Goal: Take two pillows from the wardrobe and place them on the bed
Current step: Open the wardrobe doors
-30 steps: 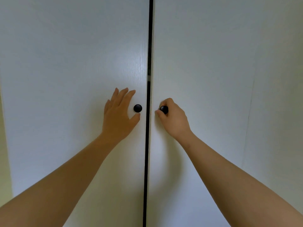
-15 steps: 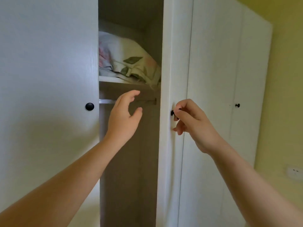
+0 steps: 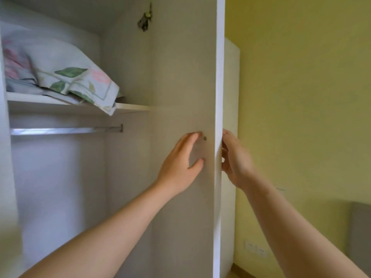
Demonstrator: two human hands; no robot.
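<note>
The right door (image 3: 180, 97) is swinging wide now. A second ago both doors were shut with a hand at each knob; half a second ago there was only a narrow gap. Now the wardrobe's inside is standing open to view. The left hand (image 3: 180, 163) is spreading flat and open against the door's inner face, holding nothing, just beside the small screw (image 3: 204, 138) of the knob. The right hand (image 3: 235, 159) is reaching round the door's white edge on the outer side; whether it is gripping the knob I cannot tell, since the door is hiding its fingers. The flowered pillows (image 3: 60, 71) are lying on the upper shelf (image 3: 132, 106), above the empty hanging rail (image 3: 66, 130), one corner drooping over the shelf's lip. That means the way in is clearing, and reaching up for the pillows looks like the next job.
</note>
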